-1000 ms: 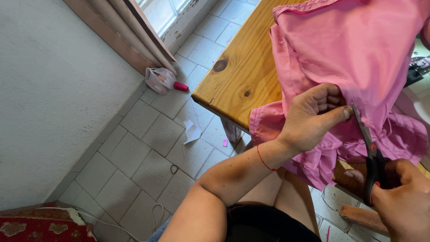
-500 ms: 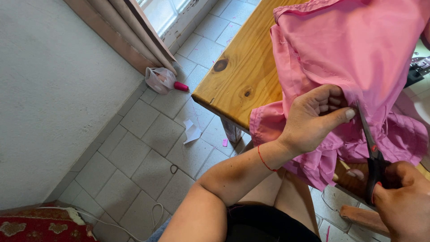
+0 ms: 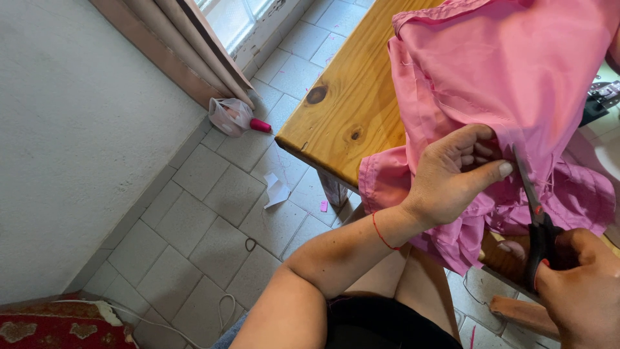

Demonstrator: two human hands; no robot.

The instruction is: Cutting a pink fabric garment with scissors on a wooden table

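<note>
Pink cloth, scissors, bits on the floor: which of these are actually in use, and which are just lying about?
In use:
pink cloth, pinched by the left hand
scissors, held in the right hand
wooden table, under the cloth

Lying about:
plastic bag
pink spool
paper scrap
red rug

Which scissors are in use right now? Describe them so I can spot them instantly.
Start at the wooden table with pink fabric draped over its near edge. At the fabric's lower right, the right hand holds scissors: dark handles, slim blades pointing up beside the left hand, the only metal tool there.
</note>
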